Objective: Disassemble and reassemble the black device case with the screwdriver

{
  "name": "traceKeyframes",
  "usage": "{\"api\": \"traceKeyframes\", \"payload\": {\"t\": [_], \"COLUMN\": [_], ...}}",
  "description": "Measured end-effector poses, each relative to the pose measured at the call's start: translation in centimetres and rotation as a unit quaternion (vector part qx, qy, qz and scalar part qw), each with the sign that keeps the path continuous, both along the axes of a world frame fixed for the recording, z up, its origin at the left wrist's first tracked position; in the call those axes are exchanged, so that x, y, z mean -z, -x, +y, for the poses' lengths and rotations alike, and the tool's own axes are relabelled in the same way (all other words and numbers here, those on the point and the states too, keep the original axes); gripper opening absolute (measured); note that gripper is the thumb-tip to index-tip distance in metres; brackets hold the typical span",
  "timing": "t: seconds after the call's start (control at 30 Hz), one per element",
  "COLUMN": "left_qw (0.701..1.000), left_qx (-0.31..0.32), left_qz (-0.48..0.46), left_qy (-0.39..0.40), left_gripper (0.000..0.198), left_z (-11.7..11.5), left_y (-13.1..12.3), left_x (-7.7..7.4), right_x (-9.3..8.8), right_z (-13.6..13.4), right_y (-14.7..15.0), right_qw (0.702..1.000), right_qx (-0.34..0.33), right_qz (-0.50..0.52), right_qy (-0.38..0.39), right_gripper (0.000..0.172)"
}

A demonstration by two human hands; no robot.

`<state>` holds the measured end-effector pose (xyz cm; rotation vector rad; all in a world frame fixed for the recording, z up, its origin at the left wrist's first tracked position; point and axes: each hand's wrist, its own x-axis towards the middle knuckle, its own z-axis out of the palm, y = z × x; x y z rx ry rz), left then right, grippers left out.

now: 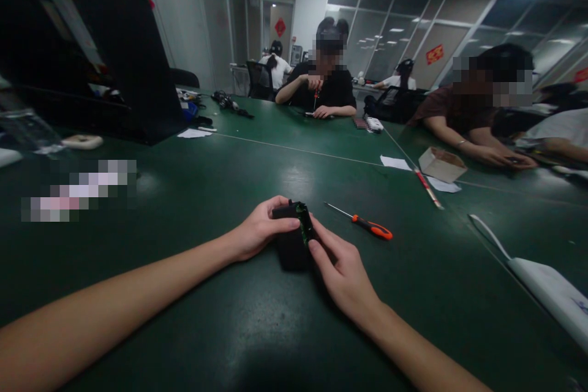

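Between my two hands is a small black electronic device (293, 252), its casing parted along the right side so that a green circuit board (303, 225) shows inside. My left hand (261, 226) grips the casing from the left, thumb lying across the top. On the other side, my right hand (337, 260) pinches the right edge of the casing near the gap. What kind of device it is I cannot make out. A screwdriver (367, 225) with an orange and black handle lies on the green table to the right, its shaft pointing up and left.
An open cardboard box (441, 164) and paper slips (395, 163) lie farther right. A white device with a cable (549, 294) is at the right edge. A large black panel (124, 49) stands at left. Across the table a person (316, 89) holds a screwdriver; another person (473, 104) sits right.
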<state>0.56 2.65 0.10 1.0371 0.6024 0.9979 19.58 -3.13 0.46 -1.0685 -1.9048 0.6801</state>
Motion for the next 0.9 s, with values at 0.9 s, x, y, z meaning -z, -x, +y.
{"api": "traceKeyframes", "payload": {"t": [0.9], "left_qw": [0.998], "left_qx": [-0.020], "left_qz": [-0.059], "left_qy": [0.028], "left_gripper": [0.042], "left_z": [-1.3], "left_y": [-1.1], "left_x": [-0.2], "right_x": [0.1], "right_z": [0.1], "right_y": [0.5], "right_qw": [0.998], "right_qx": [0.060], "right_qz": [0.001], "right_qy": [-0.025], "right_gripper": [0.041]}}
